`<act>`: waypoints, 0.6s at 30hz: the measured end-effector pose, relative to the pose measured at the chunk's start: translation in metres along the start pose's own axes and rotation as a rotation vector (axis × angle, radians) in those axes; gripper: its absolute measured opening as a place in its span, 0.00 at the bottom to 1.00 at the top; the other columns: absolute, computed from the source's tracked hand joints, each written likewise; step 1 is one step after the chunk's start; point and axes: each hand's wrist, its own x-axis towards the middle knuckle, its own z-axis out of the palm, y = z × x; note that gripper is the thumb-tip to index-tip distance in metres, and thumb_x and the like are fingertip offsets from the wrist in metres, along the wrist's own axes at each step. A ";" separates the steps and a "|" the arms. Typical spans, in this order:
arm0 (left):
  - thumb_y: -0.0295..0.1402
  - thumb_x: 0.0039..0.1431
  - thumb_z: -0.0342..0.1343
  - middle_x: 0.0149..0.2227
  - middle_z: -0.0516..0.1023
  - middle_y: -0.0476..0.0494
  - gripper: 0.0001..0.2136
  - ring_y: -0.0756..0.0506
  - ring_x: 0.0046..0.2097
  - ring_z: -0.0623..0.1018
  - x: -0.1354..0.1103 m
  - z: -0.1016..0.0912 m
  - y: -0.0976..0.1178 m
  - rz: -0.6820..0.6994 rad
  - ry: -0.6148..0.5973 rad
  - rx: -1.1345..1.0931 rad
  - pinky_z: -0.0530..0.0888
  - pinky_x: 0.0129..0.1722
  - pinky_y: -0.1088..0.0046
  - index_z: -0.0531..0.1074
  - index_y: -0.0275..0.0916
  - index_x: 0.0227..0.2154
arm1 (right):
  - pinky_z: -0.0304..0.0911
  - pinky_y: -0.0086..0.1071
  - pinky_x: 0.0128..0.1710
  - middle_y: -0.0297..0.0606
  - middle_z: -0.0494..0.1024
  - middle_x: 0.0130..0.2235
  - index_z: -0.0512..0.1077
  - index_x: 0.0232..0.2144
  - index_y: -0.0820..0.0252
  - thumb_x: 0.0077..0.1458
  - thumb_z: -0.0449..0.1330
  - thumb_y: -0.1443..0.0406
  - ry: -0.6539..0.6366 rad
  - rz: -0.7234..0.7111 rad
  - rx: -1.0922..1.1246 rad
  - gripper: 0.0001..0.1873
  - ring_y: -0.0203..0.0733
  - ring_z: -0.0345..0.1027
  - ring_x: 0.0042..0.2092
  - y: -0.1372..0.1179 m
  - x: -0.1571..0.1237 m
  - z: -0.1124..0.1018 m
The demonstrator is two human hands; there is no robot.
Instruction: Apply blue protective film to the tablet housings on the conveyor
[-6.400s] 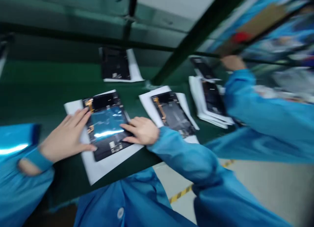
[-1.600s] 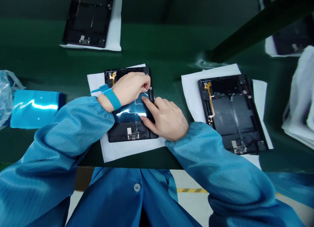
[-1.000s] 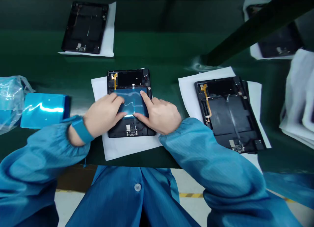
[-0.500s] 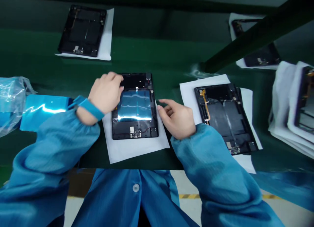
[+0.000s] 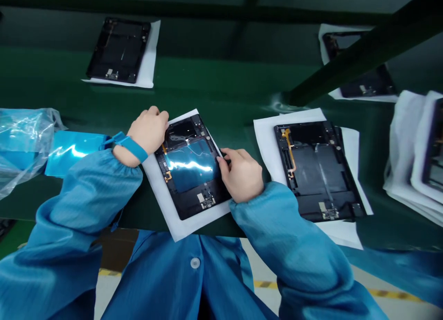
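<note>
A black tablet frame point(image 5: 194, 202) lies turned at an angle on a white sheet point(image 5: 162, 204) near the front edge of the green bench. A shiny blue film point(image 5: 192, 165) covers its middle. My left hand point(image 5: 149, 129) curls over the frame's upper left corner, fingers bent onto the edge. My right hand point(image 5: 241, 172) grips the frame's right edge, fingers closed on it.
A second open tablet frame point(image 5: 316, 167) lies on white paper to the right. Another frame point(image 5: 118, 50) sits at the back left, one more point(image 5: 360, 75) at the back right behind a dark slanted bar point(image 5: 356, 50). Blue film sheets point(image 5: 74, 147) and a clear bag point(image 5: 24, 142) lie left. Stacked white-wrapped units point(image 5: 415, 158) sit far right.
Both hands left the film and took the frame by its edges. The frame and its white sheet have turned counter-clockwise from square to slanted.
</note>
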 end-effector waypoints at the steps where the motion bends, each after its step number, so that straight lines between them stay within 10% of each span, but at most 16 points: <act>1: 0.30 0.68 0.49 0.45 0.76 0.32 0.11 0.35 0.44 0.78 0.000 0.002 -0.004 -0.016 -0.016 -0.018 0.77 0.45 0.56 0.75 0.35 0.45 | 0.65 0.40 0.34 0.48 0.82 0.41 0.78 0.49 0.62 0.63 0.54 0.61 -0.012 0.007 0.011 0.18 0.51 0.75 0.37 0.000 0.001 0.001; 13: 0.29 0.69 0.47 0.42 0.77 0.38 0.10 0.42 0.44 0.77 -0.003 -0.036 -0.031 0.078 0.118 -0.207 0.74 0.49 0.64 0.74 0.37 0.40 | 0.68 0.42 0.42 0.47 0.80 0.39 0.75 0.40 0.59 0.62 0.52 0.59 -0.061 -0.079 0.351 0.14 0.51 0.75 0.41 0.002 0.027 0.005; 18: 0.32 0.67 0.53 0.48 0.78 0.35 0.10 0.40 0.50 0.77 0.053 -0.050 -0.081 -0.446 0.446 -0.477 0.74 0.54 0.58 0.73 0.36 0.47 | 0.67 0.42 0.46 0.46 0.80 0.38 0.76 0.43 0.64 0.62 0.53 0.63 0.084 0.008 0.434 0.14 0.48 0.74 0.40 -0.012 0.140 -0.004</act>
